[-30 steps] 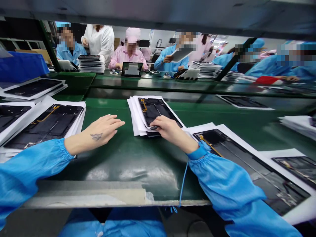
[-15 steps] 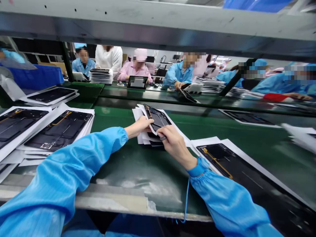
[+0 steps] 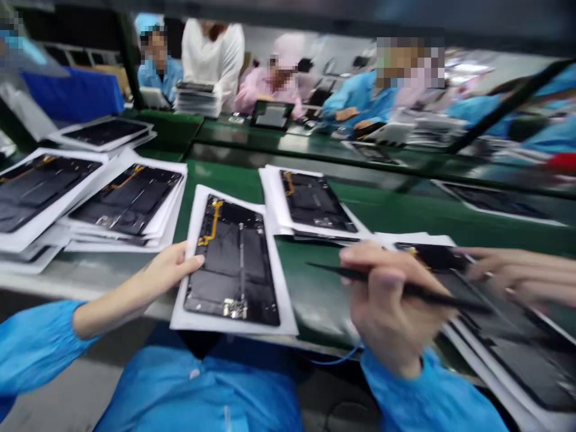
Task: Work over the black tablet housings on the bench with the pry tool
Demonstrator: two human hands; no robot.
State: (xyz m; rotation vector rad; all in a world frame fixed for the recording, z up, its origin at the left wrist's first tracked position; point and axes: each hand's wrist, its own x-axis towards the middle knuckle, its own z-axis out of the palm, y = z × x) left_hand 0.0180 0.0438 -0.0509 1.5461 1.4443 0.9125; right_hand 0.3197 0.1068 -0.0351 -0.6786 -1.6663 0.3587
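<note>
My left hand [image 3: 167,267] grips the left edge of an open tablet housing [image 3: 227,258] together with the white paper sheet [image 3: 191,318] under it, thumb on top. The housing is black inside, with an orange flex cable [image 3: 216,219] at its upper left; it lies at the bench's front edge. To the right, my right hand [image 3: 391,306] is closed round black tweezers [image 3: 427,294], a little blurred. Their dark tip points left, apart from the housing. Behind lies a stack with another tablet housing [image 3: 317,201] on top.
Several paper-backed housings [image 3: 130,198] lie in stacks at the left. At the right, another person's hand [image 3: 517,273] reaches over a further housing [image 3: 540,354]. A green bench [image 3: 225,174] runs across, with a dark beam [image 3: 315,18] overhead and co-workers [image 3: 279,78] beyond.
One housing with its paper has come from the middle stack to the front edge, in my left hand. My right hand has moved right and nearer, and tweezers now show. Another person's hand has appeared.
</note>
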